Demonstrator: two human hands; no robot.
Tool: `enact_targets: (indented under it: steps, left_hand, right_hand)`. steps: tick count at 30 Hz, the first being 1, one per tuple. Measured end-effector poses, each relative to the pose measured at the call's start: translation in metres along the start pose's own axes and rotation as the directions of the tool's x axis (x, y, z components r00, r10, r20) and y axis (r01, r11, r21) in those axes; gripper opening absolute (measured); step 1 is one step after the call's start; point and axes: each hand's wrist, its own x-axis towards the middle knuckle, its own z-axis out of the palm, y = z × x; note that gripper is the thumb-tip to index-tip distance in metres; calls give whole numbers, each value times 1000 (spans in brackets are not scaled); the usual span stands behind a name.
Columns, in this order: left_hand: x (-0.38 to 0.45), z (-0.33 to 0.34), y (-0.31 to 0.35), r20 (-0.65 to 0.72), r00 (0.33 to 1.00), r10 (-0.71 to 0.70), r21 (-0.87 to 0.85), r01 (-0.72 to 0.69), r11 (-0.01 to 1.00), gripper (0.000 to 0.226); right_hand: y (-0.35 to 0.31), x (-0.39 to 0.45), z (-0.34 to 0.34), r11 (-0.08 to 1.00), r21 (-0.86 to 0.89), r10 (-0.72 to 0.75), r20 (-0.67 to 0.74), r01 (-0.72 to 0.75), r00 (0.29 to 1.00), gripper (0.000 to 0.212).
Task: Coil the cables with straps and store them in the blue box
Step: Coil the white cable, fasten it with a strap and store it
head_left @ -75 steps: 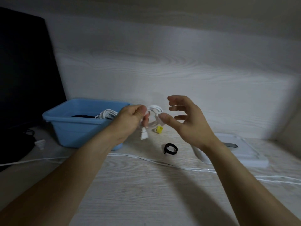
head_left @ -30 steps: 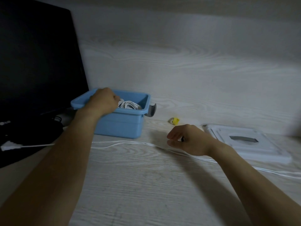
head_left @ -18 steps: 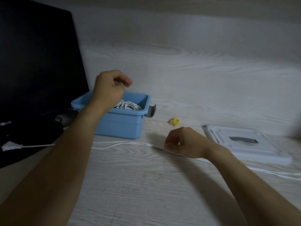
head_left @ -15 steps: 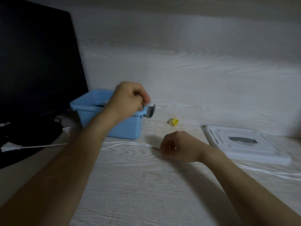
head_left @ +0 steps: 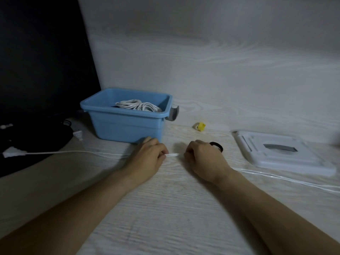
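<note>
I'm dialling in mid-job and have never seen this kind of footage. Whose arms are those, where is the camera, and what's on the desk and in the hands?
There is no machine here: a person works with bare hands, and the one camera sits on their head, looking forward and down. The left hand and right hand are both closed on a loose white cable that runs across the wooden desk to either side. Behind the left hand stands the blue box, already holding coiled white cables. A black strap loop lies just behind the right hand. Further back is a small yellow piece, and to the right a flat white stand. A dark monitor fills the left.
</note>
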Motion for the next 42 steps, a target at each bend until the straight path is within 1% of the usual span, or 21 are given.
enact_targets:
  steps: [2,5,7,10,11,13,16,17,19,21,22,24,26,28,30,34,36,37,39,40,42]
  left_hand:
    - [0,-2,0,-28,999,-15,-5,15,1000,4]
    - [1,-9,-1,-85,995,-55,-92,47,995,8]
    - [0,-13,-1,-130,990,-54,-119,39,992,11]
    - [-1,-15,-5,-132,990,-49,-111,35,993,16]
    - [-1,-15,-7,-141,989,-38,-98,24,995,17]
    - [0,-15,-10,-193,981,-8,-69,-5,998,16]
    - [2,-19,-4,-291,957,4,-90,-32,995,14]
    - [2,-19,-2,-310,951,8,-97,-40,994,13]
    - [1,-19,2,-327,945,2,-115,-42,992,13]
    - [-1,-20,2,-336,941,-36,-101,2,995,18]
    - [-1,-20,0,-331,942,-51,-62,32,998,24]
    - [0,-22,-6,-293,954,-66,27,78,997,41]
    - [0,-26,-12,-270,960,-77,51,95,994,53]
    - [-1,-30,-17,-303,950,-72,53,92,994,49]
    - [-2,-35,-17,-329,942,-73,55,97,994,47]
    - [-2,-35,-12,-331,940,-88,-47,77,996,53]
    - [-2,-33,-10,-317,945,-78,-100,48,994,49]
    - [-1,-32,-9,-308,949,-67,-124,30,992,47]
    - [0,-33,-4,-275,960,-44,-170,-4,985,39]
    - [0,-33,-1,-255,966,-35,-189,-14,982,35]
    - [0,-33,7,-253,967,3,-186,-52,981,28]
  right_hand:
    - [0,-1,1,1000,13,-27,-101,29,994,19]
    - [2,0,2,999,29,-37,-236,45,971,16]
    - [3,0,4,995,58,-62,-206,75,977,14]
    - [2,-4,2,984,140,-106,-67,114,992,11]
    - [2,-5,3,979,161,-119,-68,129,991,10]
    - [2,-5,4,974,173,-118,-168,148,979,8]
    - [1,-3,5,965,233,-32,-339,117,940,8]
    - [1,-2,5,964,245,-9,-358,104,934,10]
    - [3,-2,6,981,174,-25,-344,90,939,27]
    - [1,-2,10,988,99,-78,-331,117,940,42]
    - [0,-2,10,987,107,-75,-347,119,935,44]
    - [-1,-2,5,980,180,-3,-406,83,914,41]
    - [2,-2,-3,970,243,110,-459,5,882,33]
    - [13,0,-14,955,281,227,-485,-95,845,29]
    - [26,2,-25,915,345,364,-488,-208,793,32]
    - [57,0,-31,800,475,587,-495,-366,641,36]
    - [67,1,-27,770,486,628,-460,-414,627,30]
    - [67,1,-25,782,458,614,-455,-422,645,27]
    - [57,0,-19,877,301,479,-494,-374,725,39]
    - [47,-1,-16,934,212,358,-528,-288,770,45]
    - [16,-5,-13,992,125,84,-539,-19,838,46]
